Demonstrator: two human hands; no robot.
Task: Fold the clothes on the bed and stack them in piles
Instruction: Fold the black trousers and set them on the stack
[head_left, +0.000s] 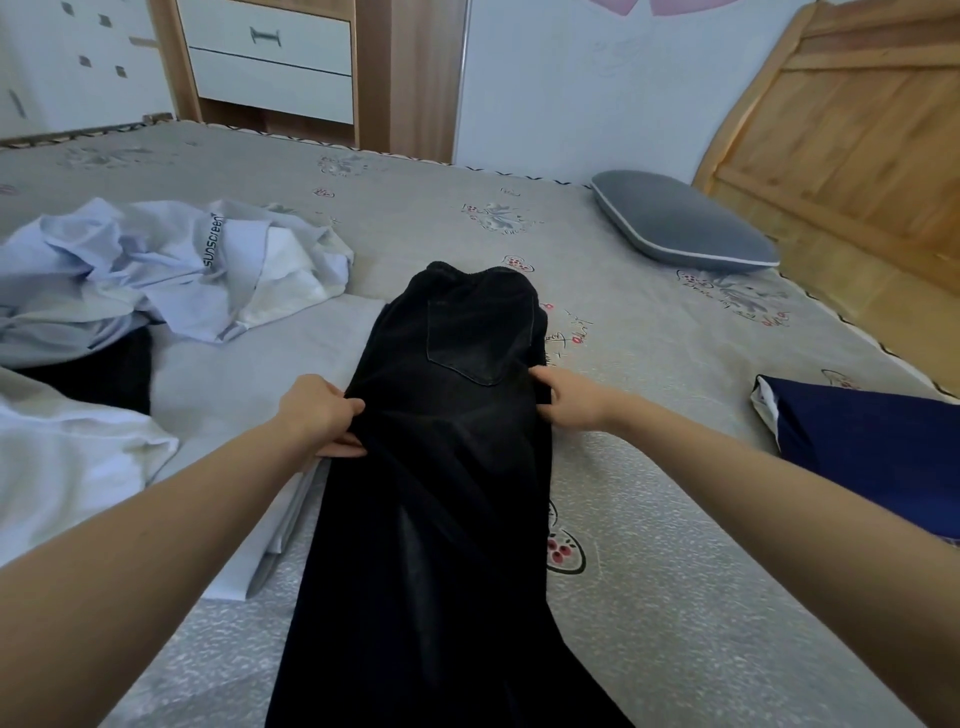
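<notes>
Unfolded pale clothes (171, 270) heaped at left on the bed (675, 597); our left hand (322, 413) pinches one edge of the black trousers (447, 467) lying lengthwise mid-bed; our right hand (569, 397) pinches the opposite edge; step judged: folding trousers; next we likely need hem carried up to waistband; navy item (872, 452) far right.

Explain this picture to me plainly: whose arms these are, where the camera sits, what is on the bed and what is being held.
There is no machine here: a person wears a wide-angle camera on the head, looking down at their own bare arms. The left hand and right hand each pinch a side of the black trousers, laid lengthwise on the bed with the waistband away from the person. To the left lies a crumpled heap of pale clothes. A grey pillow lies near the wooden headboard, and a navy cushion lies at the right.
</notes>
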